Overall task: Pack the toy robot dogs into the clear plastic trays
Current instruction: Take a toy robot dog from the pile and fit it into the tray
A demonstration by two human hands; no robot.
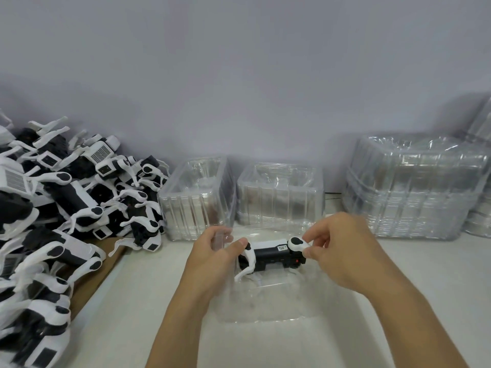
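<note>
Black-and-white plastic toy robot dog [271,254] sits over the clear plastic tray [265,301] on the pale worktop [398,301], my left hand [212,257] gripping its rear and my right hand [336,248] pinching its head, so I should fold the legs flat and press evenly.

The person's left hand [212,251] and right hand [334,243] are both bare, without gloves, rings or a watch. The forearms are also uncovered down to the bottom edge of the picture, and no sleeve shows.
</note>
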